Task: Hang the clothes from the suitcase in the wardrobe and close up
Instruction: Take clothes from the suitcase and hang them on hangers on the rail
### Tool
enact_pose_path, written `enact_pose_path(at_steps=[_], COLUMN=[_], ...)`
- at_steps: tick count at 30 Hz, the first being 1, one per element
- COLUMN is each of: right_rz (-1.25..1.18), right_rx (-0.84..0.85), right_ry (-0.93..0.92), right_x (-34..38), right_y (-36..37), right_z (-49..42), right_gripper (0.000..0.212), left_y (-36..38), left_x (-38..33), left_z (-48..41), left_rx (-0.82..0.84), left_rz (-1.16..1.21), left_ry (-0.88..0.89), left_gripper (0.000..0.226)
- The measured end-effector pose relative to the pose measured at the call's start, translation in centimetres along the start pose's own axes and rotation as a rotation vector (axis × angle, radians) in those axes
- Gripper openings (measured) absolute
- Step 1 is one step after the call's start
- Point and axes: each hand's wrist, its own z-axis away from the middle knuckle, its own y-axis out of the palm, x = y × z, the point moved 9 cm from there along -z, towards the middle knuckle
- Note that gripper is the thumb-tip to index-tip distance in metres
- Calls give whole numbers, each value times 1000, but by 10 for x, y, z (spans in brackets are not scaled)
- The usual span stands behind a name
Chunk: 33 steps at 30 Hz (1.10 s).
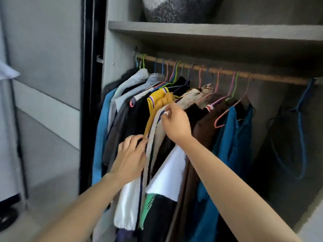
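A: Where does the cream garment (154,137) sit in the wardrobe (118,49)?

B: It hangs on the rail (227,71), about midway along. It is packed between a yellow garment (157,98) toward the rail's left end and a brown garment (204,133) toward its right. The suitcase is out of view.

A: And the person's hands?

B: The right hand (175,123) is the higher one, up by the shoulder. Its grip is clamped on the cream garment's front edge, thumb and forefinger pinching. The left hand (130,155) is lower on the same edge, fingers laid against the cloth. Whether that grip has closed round the cloth cannot be told.

A: What does the next move hinge on?

B: Probably the garment's long axis. It falls from the rail toward the lower left, so both hands lie along one line, the right nearer the rail. Straightening it likely means drawing down that line.

A: Its look?

B: Pale cream with a thin dark stripe along the edge, soft and limp. It should slide easily but may drag its neighbours.
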Motion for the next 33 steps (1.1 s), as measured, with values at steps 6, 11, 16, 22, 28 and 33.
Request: enact_pose_path(at_steps=[6, 11, 16, 22, 28, 33], right_rz=[-38, 2, 7, -61, -97, -43], right_rx=[550, 871, 1118, 1347, 1482, 1532], right_ry=[31, -11, -87, -160, -70, -81], right_x=[41, 85, 130, 141, 75, -6], right_y=[184, 290, 368, 457, 585, 705], right_z=[144, 259, 364, 484, 616, 726], right_gripper=[15, 35, 42, 42, 18, 22], left_y=[-41, -100, -141, -130, -16, 110], left_x=[140, 197, 225, 252, 293, 338], left_z=[175, 330, 472, 605, 742, 869], left_rx=[226, 316, 319, 253, 269, 319], left_rz=[-174, -251, -289, -265, -177, -152], left_ry=[-449, -790, -1068, -1415, -1532, -1578], left_gripper=[47, 38, 34, 34, 29, 30])
